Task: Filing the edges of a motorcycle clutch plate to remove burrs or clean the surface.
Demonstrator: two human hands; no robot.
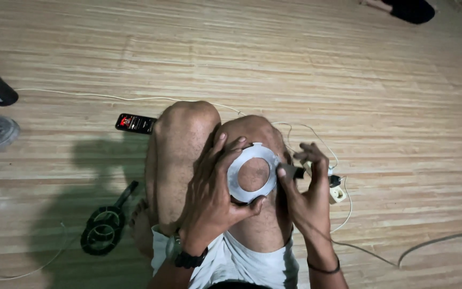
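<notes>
Ring (252,175) | flat, grey metal, above knees | left hand (213,187) grips its rim | right hand (307,184) pinches dark tool (293,172) against ring edge

A bare room in a home is suggested, with the work done seated on the floor rather than at a bench. A floor of pale woven bamboo matting (306,59) is seen across the whole view. Household odds are scattered over it: a white extension socket (337,191) with its thin white cord (108,97), a phone (135,123), and a black wire-framed part (102,230).
</notes>
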